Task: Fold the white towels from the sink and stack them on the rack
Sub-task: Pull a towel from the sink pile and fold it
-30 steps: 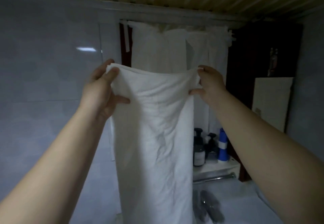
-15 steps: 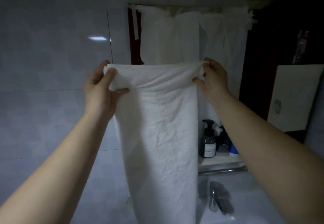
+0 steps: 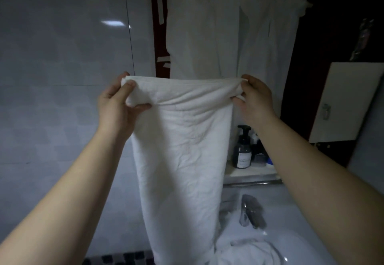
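Observation:
A long white towel (image 3: 182,161) hangs straight down in front of me, doubled over along its top edge. My left hand (image 3: 116,102) pinches the top left corner and my right hand (image 3: 255,98) pinches the top right corner. Its lower end reaches down to the white sink (image 3: 307,244) at the bottom right. More crumpled white towels (image 3: 247,250) lie in the basin. No rack is in view.
A chrome tap (image 3: 247,212) stands behind the basin. Above it a ledge (image 3: 251,172) carries a dark pump bottle (image 3: 242,150) and other bottles. White cloth (image 3: 228,32) hangs from above behind the towel. Grey tiled wall at left, a white cabinet door (image 3: 349,100) at right.
My view has tipped down, and the sink and the towels in it have come into sight. Both hands keep their hold on the towel's top corners, now lower in the frame.

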`<control>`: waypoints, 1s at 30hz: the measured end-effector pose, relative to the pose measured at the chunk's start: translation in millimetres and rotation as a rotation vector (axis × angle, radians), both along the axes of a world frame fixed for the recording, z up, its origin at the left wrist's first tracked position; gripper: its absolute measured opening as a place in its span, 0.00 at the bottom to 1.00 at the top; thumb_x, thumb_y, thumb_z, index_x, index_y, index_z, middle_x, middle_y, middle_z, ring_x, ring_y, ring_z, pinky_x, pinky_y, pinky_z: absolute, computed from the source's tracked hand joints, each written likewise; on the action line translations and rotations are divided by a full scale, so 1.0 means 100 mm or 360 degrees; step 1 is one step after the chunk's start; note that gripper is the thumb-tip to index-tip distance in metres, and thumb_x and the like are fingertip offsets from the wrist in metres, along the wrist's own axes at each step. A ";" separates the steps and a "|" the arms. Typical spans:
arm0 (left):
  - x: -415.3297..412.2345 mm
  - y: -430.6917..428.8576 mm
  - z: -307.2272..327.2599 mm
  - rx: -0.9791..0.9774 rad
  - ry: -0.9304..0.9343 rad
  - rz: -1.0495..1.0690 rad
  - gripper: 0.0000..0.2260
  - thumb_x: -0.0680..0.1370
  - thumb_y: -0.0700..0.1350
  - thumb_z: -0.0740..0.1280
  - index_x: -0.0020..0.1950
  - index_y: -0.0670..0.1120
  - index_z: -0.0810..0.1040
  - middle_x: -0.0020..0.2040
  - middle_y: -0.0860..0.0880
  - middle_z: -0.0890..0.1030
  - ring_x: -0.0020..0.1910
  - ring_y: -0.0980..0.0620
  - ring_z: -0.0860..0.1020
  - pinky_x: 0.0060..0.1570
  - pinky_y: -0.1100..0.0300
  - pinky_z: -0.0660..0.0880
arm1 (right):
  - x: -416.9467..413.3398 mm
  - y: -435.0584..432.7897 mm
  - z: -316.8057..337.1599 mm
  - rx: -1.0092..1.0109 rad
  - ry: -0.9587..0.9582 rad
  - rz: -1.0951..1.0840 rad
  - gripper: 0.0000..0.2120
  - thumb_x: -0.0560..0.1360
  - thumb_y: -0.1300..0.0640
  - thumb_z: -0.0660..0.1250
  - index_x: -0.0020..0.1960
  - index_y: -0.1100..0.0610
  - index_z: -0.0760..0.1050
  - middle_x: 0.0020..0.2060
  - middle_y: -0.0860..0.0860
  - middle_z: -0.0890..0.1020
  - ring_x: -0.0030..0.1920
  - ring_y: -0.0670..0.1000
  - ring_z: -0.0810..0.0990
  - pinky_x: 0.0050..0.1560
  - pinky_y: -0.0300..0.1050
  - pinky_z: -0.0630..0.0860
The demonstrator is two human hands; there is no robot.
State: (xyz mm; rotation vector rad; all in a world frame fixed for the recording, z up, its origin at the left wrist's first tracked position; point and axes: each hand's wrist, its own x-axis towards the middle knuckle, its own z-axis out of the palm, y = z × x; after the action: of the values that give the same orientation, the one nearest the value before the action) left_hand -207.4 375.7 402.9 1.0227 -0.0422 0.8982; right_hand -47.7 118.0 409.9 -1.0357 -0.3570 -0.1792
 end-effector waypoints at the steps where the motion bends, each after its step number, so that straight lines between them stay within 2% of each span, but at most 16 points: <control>1: -0.04 0.01 -0.01 0.0014 0.0036 0.0013 0.11 0.79 0.39 0.69 0.61 0.48 0.80 0.60 0.48 0.79 0.60 0.44 0.80 0.48 0.30 0.78 | -0.05 -0.03 -0.02 -0.0054 -0.0004 -0.0031 0.07 0.81 0.62 0.65 0.54 0.53 0.79 0.58 0.55 0.81 0.61 0.56 0.80 0.57 0.54 0.82; 4: -0.12 0.03 -0.02 0.0072 0.0083 0.0006 0.12 0.79 0.40 0.70 0.62 0.48 0.80 0.62 0.47 0.79 0.61 0.43 0.80 0.43 0.33 0.81 | -0.20 -0.14 -0.05 -0.0202 -0.0052 -0.0118 0.07 0.81 0.61 0.65 0.53 0.51 0.80 0.57 0.53 0.81 0.59 0.54 0.80 0.55 0.54 0.82; 6: -0.21 0.03 -0.07 0.0088 0.0108 0.0003 0.11 0.78 0.40 0.71 0.61 0.48 0.81 0.61 0.50 0.81 0.60 0.45 0.81 0.45 0.41 0.82 | -0.33 -0.22 -0.10 -0.0291 -0.0092 -0.0194 0.08 0.80 0.61 0.65 0.52 0.50 0.80 0.54 0.50 0.81 0.58 0.52 0.80 0.52 0.52 0.83; 9: -0.36 0.06 -0.18 0.0296 0.0241 0.0227 0.11 0.76 0.44 0.74 0.59 0.49 0.83 0.52 0.59 0.85 0.49 0.58 0.84 0.39 0.59 0.79 | -0.51 -0.38 -0.20 -0.0504 -0.0208 -0.0385 0.09 0.78 0.60 0.66 0.52 0.49 0.81 0.50 0.45 0.83 0.52 0.44 0.82 0.52 0.44 0.81; 11: -0.48 0.10 -0.28 0.0470 0.0272 0.0355 0.10 0.75 0.45 0.75 0.55 0.53 0.84 0.46 0.57 0.85 0.41 0.62 0.83 0.33 0.64 0.76 | -0.65 -0.47 -0.30 -0.0558 -0.0240 -0.0453 0.09 0.78 0.60 0.66 0.51 0.48 0.82 0.49 0.43 0.83 0.48 0.40 0.81 0.52 0.39 0.78; 12: -0.55 0.12 -0.33 0.0518 0.0255 0.0365 0.09 0.74 0.45 0.75 0.53 0.54 0.85 0.45 0.57 0.85 0.40 0.62 0.82 0.33 0.65 0.76 | -0.73 -0.51 -0.36 -0.0539 -0.0233 -0.0455 0.08 0.78 0.60 0.67 0.50 0.49 0.82 0.49 0.45 0.84 0.49 0.41 0.81 0.53 0.40 0.78; 15: -0.76 0.09 -0.47 0.0559 0.0178 0.0319 0.10 0.74 0.42 0.75 0.51 0.55 0.84 0.45 0.54 0.84 0.43 0.60 0.82 0.42 0.67 0.77 | -0.95 -0.58 -0.55 -0.0449 -0.0180 -0.0371 0.07 0.78 0.60 0.67 0.50 0.52 0.83 0.53 0.52 0.84 0.52 0.49 0.81 0.56 0.47 0.78; 19: -1.02 -0.07 -0.74 0.0406 0.0181 0.0116 0.08 0.76 0.41 0.72 0.52 0.53 0.84 0.46 0.53 0.84 0.43 0.56 0.81 0.40 0.62 0.77 | -1.21 -0.67 -0.79 -0.0475 -0.0226 -0.0389 0.09 0.79 0.63 0.66 0.48 0.52 0.82 0.51 0.50 0.83 0.50 0.45 0.81 0.56 0.42 0.76; 22: -1.23 -0.20 -0.95 0.0419 0.0197 0.0064 0.08 0.75 0.42 0.72 0.52 0.54 0.84 0.47 0.53 0.84 0.44 0.58 0.82 0.43 0.64 0.78 | -1.39 -0.78 -1.01 -0.0438 -0.0167 -0.0351 0.09 0.77 0.61 0.68 0.44 0.50 0.84 0.48 0.51 0.84 0.51 0.49 0.81 0.57 0.47 0.76; 27: -1.47 -0.31 -1.42 0.0186 0.0426 -0.0159 0.09 0.73 0.43 0.73 0.52 0.53 0.85 0.45 0.54 0.85 0.43 0.55 0.83 0.41 0.59 0.80 | -1.66 -0.89 -1.50 -0.0435 -0.0066 -0.0306 0.12 0.78 0.65 0.65 0.43 0.52 0.83 0.42 0.51 0.83 0.47 0.50 0.80 0.52 0.44 0.74; 30: -1.61 -0.36 -1.78 0.0022 0.0604 -0.0228 0.09 0.71 0.45 0.74 0.51 0.54 0.86 0.46 0.51 0.86 0.42 0.54 0.84 0.38 0.58 0.80 | -1.80 -0.93 -1.81 -0.0480 0.0039 -0.0261 0.13 0.78 0.66 0.65 0.42 0.53 0.82 0.36 0.45 0.84 0.40 0.43 0.80 0.45 0.37 0.76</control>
State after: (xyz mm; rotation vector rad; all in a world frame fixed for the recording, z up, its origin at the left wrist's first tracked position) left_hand -368.2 339.9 224.6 1.1733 0.1957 0.5640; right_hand -227.9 25.2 228.8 -1.3655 -0.2812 -0.2652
